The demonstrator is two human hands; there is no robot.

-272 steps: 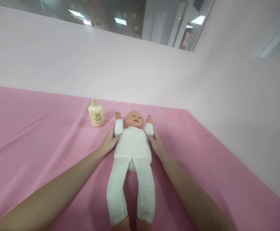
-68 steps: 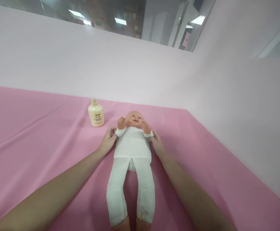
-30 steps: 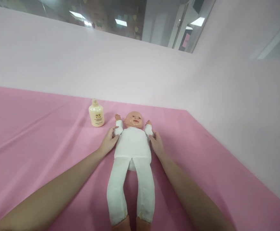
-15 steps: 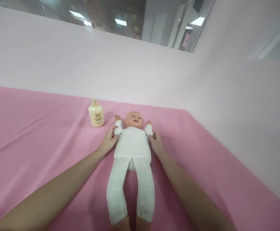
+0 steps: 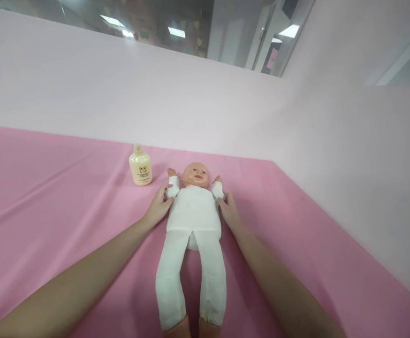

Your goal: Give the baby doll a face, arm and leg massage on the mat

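Observation:
A baby doll (image 5: 193, 209) with a white cloth body lies face up, its head toward the wall and its legs toward me. Both of its arms are bent upward beside the head. My left hand (image 5: 160, 202) is closed around the doll's arm on the left, thumb near the elbow. On the other side, my right hand (image 5: 229, 207) grips the doll's other arm the same way, its fingertips partly hidden behind the sleeve. The doll's feet are cut off by the bottom edge of the view.
A pale yellow lotion bottle (image 5: 140, 168) with dark print stands upright left of the doll's head. Pink cloth (image 5: 67, 197) with creases covers the surface. A white wall (image 5: 120, 94) rises behind, with a window (image 5: 177, 28) above it; another wall (image 5: 360, 155) borders the right side.

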